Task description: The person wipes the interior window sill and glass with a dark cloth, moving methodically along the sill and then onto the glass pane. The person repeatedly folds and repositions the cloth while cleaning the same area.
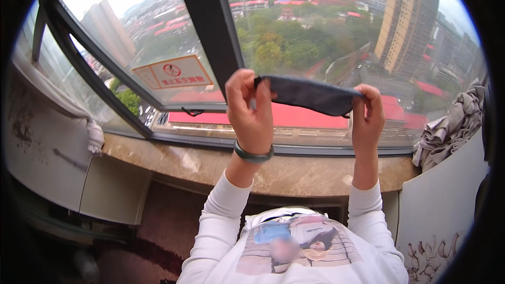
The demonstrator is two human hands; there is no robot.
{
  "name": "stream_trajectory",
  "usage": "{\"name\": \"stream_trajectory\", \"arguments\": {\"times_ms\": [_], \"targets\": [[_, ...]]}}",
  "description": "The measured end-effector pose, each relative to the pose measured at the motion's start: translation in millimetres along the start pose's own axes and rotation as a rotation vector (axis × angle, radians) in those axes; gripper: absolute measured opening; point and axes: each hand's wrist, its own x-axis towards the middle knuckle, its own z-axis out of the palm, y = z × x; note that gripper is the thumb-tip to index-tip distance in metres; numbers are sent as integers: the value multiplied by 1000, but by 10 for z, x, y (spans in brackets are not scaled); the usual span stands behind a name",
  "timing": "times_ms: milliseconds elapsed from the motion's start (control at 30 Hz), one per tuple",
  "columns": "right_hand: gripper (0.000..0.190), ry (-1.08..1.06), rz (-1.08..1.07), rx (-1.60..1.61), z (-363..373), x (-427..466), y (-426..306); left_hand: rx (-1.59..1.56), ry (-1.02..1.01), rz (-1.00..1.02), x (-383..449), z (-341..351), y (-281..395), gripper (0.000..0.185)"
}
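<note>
A dark grey fabric piece (pixel 309 94), shaped like a sleep mask, is stretched between my two hands in front of the window. My left hand (pixel 250 112) pinches its left end, where a short black tab shows near the fingertips. At the other end, my right hand (pixel 367 110) grips the corner between thumb and fingers. The piece tilts slightly down to the right, and its lower edge curves. A dark green bangle (pixel 253 153) circles my left wrist. Whether a strap hangs behind the fabric is hidden.
Behind my hands stands a dark-framed window pane (pixel 300 39); a tilted sash (pixel 185 43) with a warning sticker (pixel 173 73) is at left. Below runs a brown marble sill (pixel 307 175). Gathered curtains (pixel 449 126) hang at right, and a white curtain (pixel 94 136) at left.
</note>
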Motion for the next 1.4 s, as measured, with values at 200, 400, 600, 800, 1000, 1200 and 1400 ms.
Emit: {"name": "stream_trajectory", "arguments": {"times_ms": [200, 400, 600, 800, 1000, 1200, 1400], "targets": [[16, 165, -147, -39, 147, 667, -75, 189, 68, 232, 583, 443, -126, 24], [20, 269, -400, -308, 389, 1055, 15, 509, 123, 316, 805, 704, -238, 29], [35, 261, -552, -269, 589, 1109, 64, 423, 121, 598, 696, 781, -340, 29], [32, 249, -617, -655, 723, 1157, 87, 778, -169, 619, 651, 925, -537, 51], [34, 197, -600, -595, 646, 944, 252, 910, -162, 575, 596, 937, -573, 62], [30, 197, -653, -577, 644, 944, 240, 894, -99, 581, 615, 967, -593, 66], [28, 225, -706, -543, 779, 1178, 60, 909, -20, 558, 864, 952, -466, 61]]}}
